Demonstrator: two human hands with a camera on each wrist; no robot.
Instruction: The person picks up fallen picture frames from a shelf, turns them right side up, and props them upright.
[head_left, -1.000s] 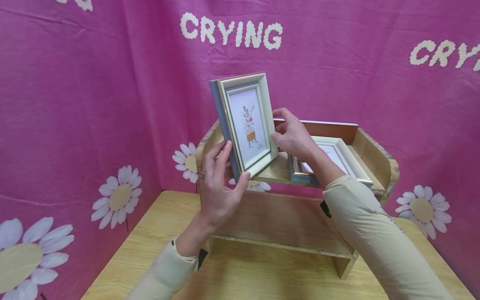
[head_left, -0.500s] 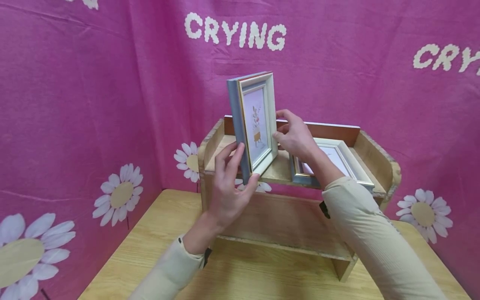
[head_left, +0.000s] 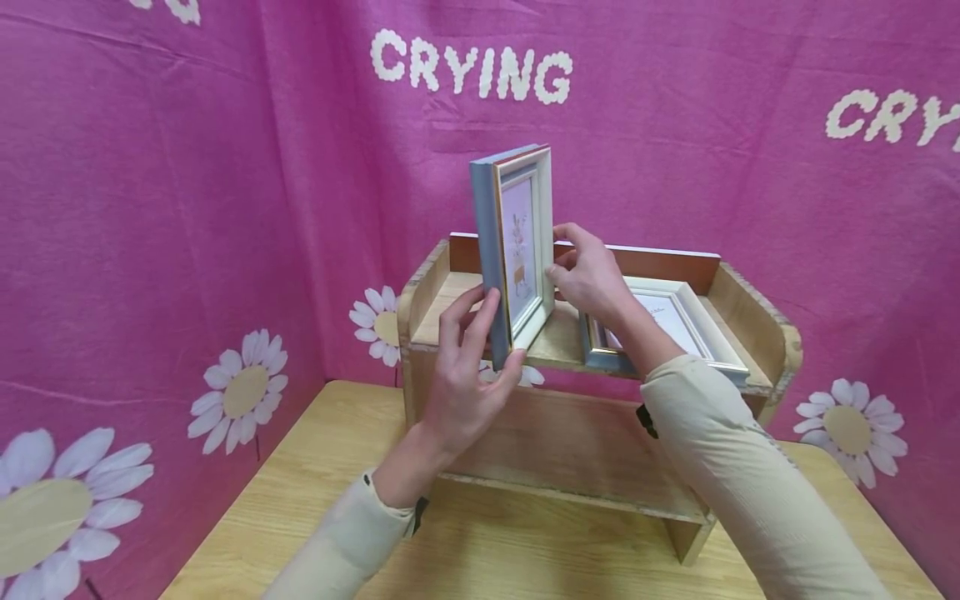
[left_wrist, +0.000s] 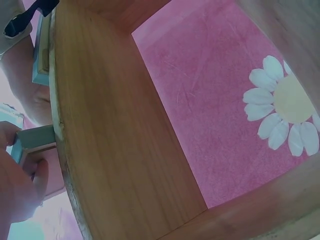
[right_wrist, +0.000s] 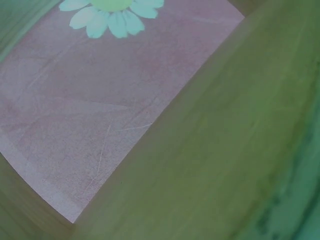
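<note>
A picture frame, pale with a blue-grey side and a plant print, stands upright over the left part of the shelf top, its face angled to the right. My left hand grips its lower left corner, thumb in front and fingers along the side. At the frame's right edge my right hand pinches it between thumb and fingers. In the left wrist view, the left hand holds the frame's corner close to the shelf edge. A second picture frame lies face up under my right forearm, partly hidden by it.
The small wooden shelf stands on a wooden table. Raised side panels and a back board border its top. Pink cloth with daisies and lettering hangs behind and at both sides.
The upright frame has turned, so its picture faces more to the right and its side shows more. My left hand has moved right with it; the right hand has barely shifted.
</note>
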